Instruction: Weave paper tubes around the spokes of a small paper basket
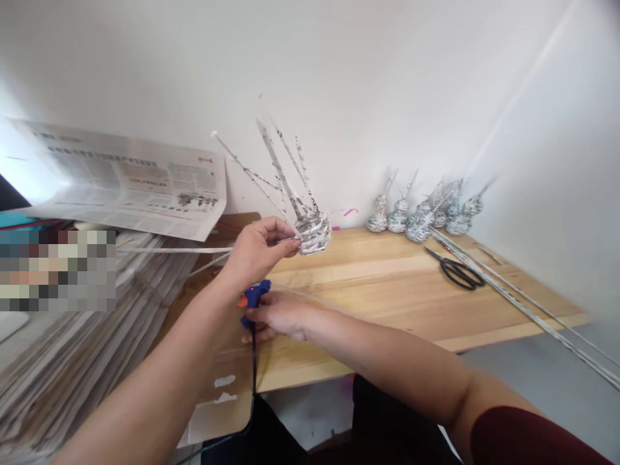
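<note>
My left hand (264, 248) pinches the near-left edge of a small woven newspaper basket (317, 234), held above the table. Several rolled paper strips stick up and out of its top, and a long paper strip (179, 250) runs off to the left behind my wrist. Below it, my right hand (278, 316) is wrapped around a blue glue gun (256, 295) with an orange part on its left side. A dark cord hangs down from the gun. The gun is apart from the basket.
Several finished-looking woven gourd shapes (417, 221) stand at the back by the wall. Black-handled scissors (458, 272) and long paper rolls (518, 300) lie on the right of the wooden table (387, 290). Stacked newspapers (111, 342) and an upright newspaper sheet (140, 177) fill the left.
</note>
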The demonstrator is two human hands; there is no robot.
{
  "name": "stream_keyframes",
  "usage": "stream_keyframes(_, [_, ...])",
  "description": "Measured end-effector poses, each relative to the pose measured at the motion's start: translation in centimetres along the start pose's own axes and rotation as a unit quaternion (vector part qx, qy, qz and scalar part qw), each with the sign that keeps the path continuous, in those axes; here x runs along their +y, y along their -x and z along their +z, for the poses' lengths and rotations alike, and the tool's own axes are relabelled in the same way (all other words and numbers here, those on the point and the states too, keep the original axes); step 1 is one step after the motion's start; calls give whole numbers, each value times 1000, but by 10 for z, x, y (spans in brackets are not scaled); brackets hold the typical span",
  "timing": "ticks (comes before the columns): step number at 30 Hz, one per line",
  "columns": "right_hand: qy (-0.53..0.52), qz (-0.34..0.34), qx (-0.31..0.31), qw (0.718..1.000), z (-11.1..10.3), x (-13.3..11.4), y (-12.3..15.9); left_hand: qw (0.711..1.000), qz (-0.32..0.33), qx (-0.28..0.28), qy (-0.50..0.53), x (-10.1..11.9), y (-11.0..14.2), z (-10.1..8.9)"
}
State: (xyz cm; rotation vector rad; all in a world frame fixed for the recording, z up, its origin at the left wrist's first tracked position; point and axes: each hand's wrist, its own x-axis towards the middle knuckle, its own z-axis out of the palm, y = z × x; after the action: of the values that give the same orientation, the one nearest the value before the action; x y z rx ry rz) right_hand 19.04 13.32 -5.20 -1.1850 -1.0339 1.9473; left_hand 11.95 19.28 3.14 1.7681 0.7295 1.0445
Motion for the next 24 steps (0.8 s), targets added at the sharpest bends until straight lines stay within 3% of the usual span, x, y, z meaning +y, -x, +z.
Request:
stream_keyframes(2, [159,-49,9,986,-7,-3,13,1000,-1,-4,1,-2,0,2])
stream_keyframes(4, [356,-167,32,919,-21,-8,37,1000,-2,-6,-6,-5,1,4])
stream_keyframes(5, [413,-221,74,880,-30,-12,51,1000,-3,-9,-14,-7,2,5])
stream_keyframes(9, [384,-390,257,797,-67,-32,100,999,-7,-34,-42,-12,4,12])
stream_keyframes(11, [393,-442,313,744,-80,-43,111,998,-7,-49,-47,-14,6,19])
stream_keyframes(13, [433,-450,331,707,-89,-50,113,996,-7,-66,-63,-16,7,29])
stream_keyframes(15, [476,-424,326,699,-96,-53,111,993,-7,-79,-85,-19,7,37])
stream_keyframes(18, [497,-382,319,711,-105,-49,103,989,-17,-94,-117,-27,7,46])
stream_keyframes(24, [483,-367,313,731,-117,-41,89,981,-21,-115,-156,-45,-2,49])
